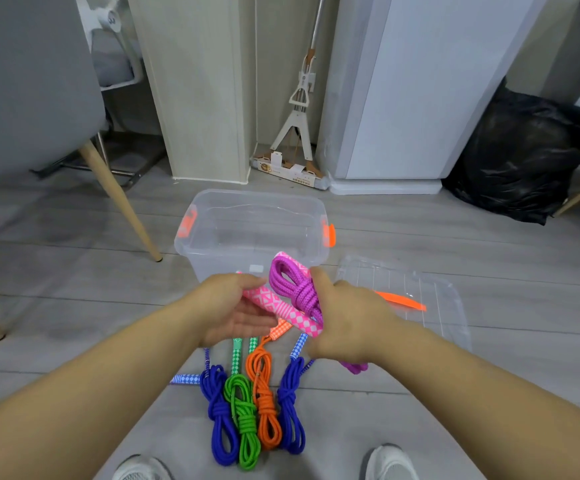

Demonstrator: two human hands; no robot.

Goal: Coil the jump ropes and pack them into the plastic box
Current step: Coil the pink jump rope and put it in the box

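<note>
The box (pixel 214 266) is sitting open on the floor (pixel 74 271), four coiled ropes (pixel 254 410) lying near the shoes (pixel 389 462). The purple rope (pixel 295 289) is hanging just before the box, right hand (pixel 347 320) gripping its coil, left hand (pixel 236 310) pinching its handles (pixel 281 311). Loosening either grip is risking the wrap unwinding

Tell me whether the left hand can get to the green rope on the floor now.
Probably yes: the green rope lies uncovered below the left hand, between a blue coil and an orange coil. But that hand holds the pink handles, so it must let go first.
</note>
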